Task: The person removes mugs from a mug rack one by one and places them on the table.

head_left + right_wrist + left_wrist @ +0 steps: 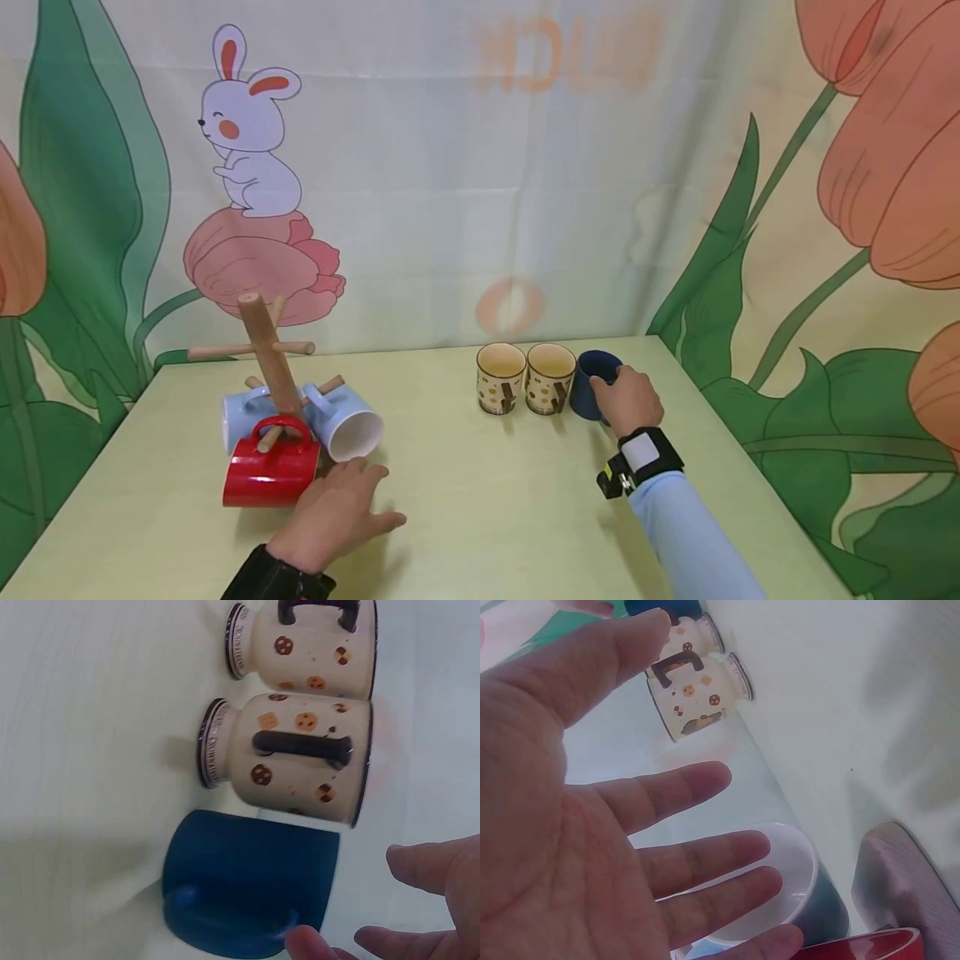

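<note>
At the back right of the table, a navy blue mug [583, 398] stands upright. My right hand [632, 403] is at its rim and handle side; in the right wrist view a fingertip overlaps the handle while the thumb [424, 864] stays off the rim. Contact is hard to tell. My left hand [337, 512], fingers spread and holding nothing, is beside a red mug [268, 477] and a light blue mug [348, 421]. Both hang sideways by their handles on a wooden mug tree [272, 362]. Behind the red one, another light blue mug [237, 417] is partly hidden.
Two cream mugs with brown handles, the left one [500, 387] and the right one [550, 385], stand in a row with the navy mug. Behind the pale table [450, 517] hangs a printed cloth [420, 208]. Bare upper pegs [213, 352] stick out from the tree.
</note>
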Demonstrator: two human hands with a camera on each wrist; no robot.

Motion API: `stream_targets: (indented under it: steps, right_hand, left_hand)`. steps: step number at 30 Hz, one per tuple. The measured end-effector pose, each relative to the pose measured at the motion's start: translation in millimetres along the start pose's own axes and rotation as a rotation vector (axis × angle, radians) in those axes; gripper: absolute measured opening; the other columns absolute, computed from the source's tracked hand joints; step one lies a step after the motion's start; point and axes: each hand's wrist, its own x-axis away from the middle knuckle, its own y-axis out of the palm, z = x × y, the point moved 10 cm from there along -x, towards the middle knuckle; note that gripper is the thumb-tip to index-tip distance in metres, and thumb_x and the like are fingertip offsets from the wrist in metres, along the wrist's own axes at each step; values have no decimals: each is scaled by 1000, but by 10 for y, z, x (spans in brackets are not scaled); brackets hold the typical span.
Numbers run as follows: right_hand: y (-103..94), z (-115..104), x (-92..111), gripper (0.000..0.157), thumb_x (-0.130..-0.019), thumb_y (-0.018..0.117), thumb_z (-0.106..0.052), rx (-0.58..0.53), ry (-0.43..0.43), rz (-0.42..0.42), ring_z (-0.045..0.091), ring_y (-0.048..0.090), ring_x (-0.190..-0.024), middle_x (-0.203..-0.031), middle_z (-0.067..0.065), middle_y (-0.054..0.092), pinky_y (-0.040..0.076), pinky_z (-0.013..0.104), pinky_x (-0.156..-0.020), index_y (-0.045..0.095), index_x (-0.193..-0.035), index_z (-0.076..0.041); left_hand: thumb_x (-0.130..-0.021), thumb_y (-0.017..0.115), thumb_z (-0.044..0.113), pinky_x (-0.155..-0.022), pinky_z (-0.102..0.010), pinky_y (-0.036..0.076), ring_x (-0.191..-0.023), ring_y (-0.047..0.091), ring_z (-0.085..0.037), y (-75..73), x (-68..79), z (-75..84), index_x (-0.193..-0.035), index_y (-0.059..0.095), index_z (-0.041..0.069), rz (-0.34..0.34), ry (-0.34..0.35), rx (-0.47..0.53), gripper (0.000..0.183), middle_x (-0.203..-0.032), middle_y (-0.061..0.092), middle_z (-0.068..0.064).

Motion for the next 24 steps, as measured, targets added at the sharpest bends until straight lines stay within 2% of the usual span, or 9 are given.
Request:
stream_targets:
  steps: [6, 14, 19, 24]
  right_hand:
    - [-39, -196, 61, 58, -99, 56, -39, -11, -13, 10, 45, 55, -119, -134, 28, 55, 47, 59, -92, 51, -140, 1]
    - [-76, -515, 179, 51, -96, 61, -40, -5, -120, 66, 41, 64, -101, -120, 24, 63, 53, 55, -76, 61, -130, -2]
    - [-66, -732, 281, 49, -96, 60, -38, -32, -182, 57, 37, 65, -101, -122, 21, 64, 53, 53, -75, 62, -130, -3]
    - [-9, -934, 404, 49, -96, 61, -40, -50, -236, 36, 37, 65, -96, -124, 20, 64, 53, 52, -72, 63, -131, -5]
  left_hand:
    - [-76, 83, 45, -91, -58, 50, -109, 57, -35, -64, 10, -9, -127, 62, 5, 5, -2, -7, 68, -120, 60, -15]
    - [-76, 82, 49, -93, -60, 48, -116, 55, -39, -156, 21, -68, -133, 60, 7, -10, -34, -13, 74, -127, 57, -17]
    - [-77, 81, 51, -93, -59, 49, -119, 54, -40, -250, 62, -64, -134, 58, 6, 15, -16, -8, 76, -129, 57, -17]
    - [-77, 81, 50, -90, -56, 52, -115, 56, -36, -364, 113, -54, -133, 59, 6, 51, -1, 7, 75, -126, 58, -15]
